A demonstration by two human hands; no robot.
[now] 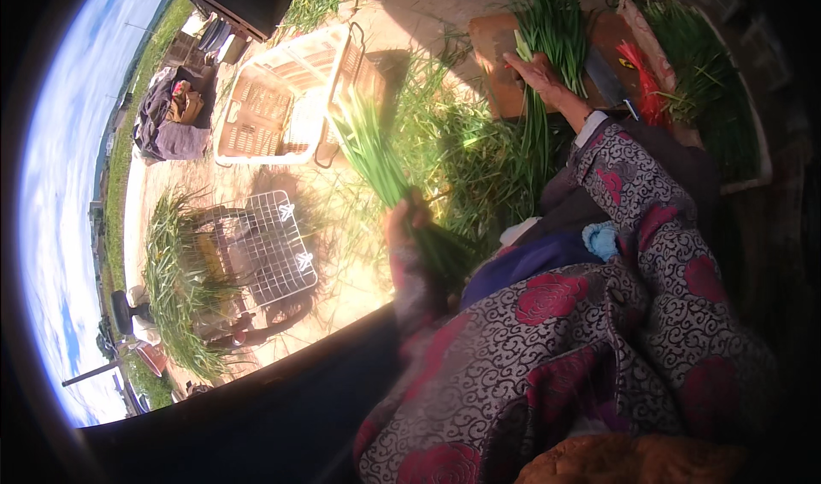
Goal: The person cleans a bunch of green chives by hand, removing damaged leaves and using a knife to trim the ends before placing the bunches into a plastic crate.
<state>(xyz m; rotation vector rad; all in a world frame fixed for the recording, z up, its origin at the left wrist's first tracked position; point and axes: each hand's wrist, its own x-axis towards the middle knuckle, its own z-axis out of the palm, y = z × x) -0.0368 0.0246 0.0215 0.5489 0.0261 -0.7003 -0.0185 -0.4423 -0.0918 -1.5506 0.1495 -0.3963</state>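
Note:
My left hand (407, 215) is closed round a bunch of long green chives (376, 155). Their pale ends point up and away from me, and the darker leaves trail down beside my lap. Over a brown board (494, 56) on the right, my right hand (544, 78) grips a few more chive stalks (535, 129). A pale end stands out above its fingers, while the leaves hang below the board's near edge. Against that hand lies a pile of chives (554, 31). A dark flat blade (604, 77) and a bundle of red ties (643, 80) rest farther right on the board.
A pale plastic crate (269, 146) stands beyond my left hand. Left of me, long leaves (184, 287) are draped by a white wire rack (282, 244). Loose trimmings (462, 159) cover the ground ahead. A lined container of greens (693, 56) stands far right.

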